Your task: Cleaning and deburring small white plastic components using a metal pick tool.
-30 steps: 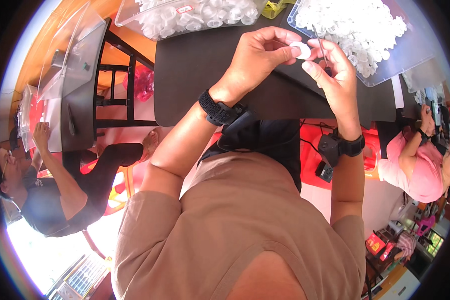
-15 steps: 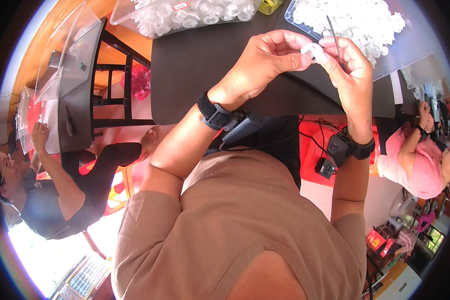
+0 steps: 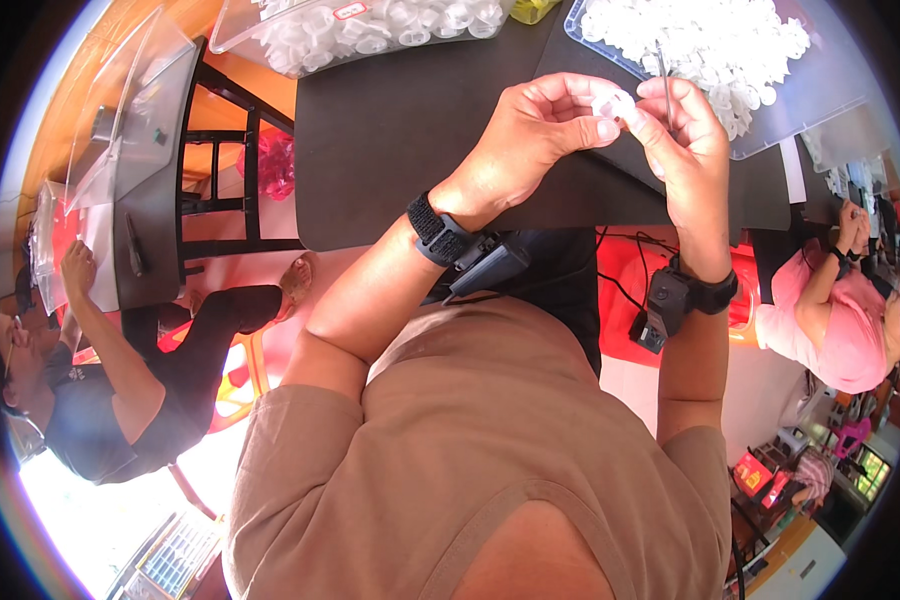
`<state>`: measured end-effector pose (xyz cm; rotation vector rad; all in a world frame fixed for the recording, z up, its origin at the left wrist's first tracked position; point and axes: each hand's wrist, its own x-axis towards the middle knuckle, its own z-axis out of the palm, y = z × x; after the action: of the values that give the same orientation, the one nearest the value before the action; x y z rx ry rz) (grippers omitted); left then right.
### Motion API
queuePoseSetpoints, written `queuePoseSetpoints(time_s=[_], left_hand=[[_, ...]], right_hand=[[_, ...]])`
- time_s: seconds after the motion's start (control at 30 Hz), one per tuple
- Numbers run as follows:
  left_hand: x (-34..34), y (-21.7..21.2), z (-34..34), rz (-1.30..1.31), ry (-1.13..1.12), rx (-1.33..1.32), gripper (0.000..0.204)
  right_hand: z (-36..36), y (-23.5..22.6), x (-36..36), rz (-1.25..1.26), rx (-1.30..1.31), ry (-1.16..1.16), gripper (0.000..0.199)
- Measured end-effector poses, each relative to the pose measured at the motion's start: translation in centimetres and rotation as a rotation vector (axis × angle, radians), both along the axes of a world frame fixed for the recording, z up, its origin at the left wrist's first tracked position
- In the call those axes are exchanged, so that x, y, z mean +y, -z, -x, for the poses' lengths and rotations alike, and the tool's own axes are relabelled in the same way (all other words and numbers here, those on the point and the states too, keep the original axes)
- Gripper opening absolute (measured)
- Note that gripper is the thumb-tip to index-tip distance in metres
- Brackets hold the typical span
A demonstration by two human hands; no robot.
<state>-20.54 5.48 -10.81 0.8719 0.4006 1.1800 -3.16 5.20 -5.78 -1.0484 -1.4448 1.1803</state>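
A small white ring-shaped plastic part is pinched between the thumb and fingers of my left hand, above the dark table. Facing it, my right hand is closed with its thumb tip against or very near the part. A thin dark metal tool runs upright between the fingers of that hand; its kind I cannot make out. Just beyond my right hand, many white plastic pieces lie heaped in and around a shallow blue-rimmed tray.
A clear bin of similar white parts stands at the far left of the dark table. Something yellow lies beside it. A co-worker sits at another table on the left; a person in pink is at the right.
Both hands have come slightly nearer to me, with the white part still between them. My right hand has also shifted a little left, and the part appears turned.
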Motion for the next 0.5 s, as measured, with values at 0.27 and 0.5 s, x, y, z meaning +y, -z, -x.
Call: queuePoseSetpoints(time_s=[0.27,0.5], left_hand=[[0.0,0.1,0.1,-0.023,-0.009,0.047,0.028],[0.6,1.1,0.2,-0.027,-0.102,-0.030,0.032]], right_hand=[[-0.3,-0.2,0.1,-0.045,-0.154,0.013,0.024],[-0.3,0.3,-1.9,-0.122,-0.370,0.125,0.019]])
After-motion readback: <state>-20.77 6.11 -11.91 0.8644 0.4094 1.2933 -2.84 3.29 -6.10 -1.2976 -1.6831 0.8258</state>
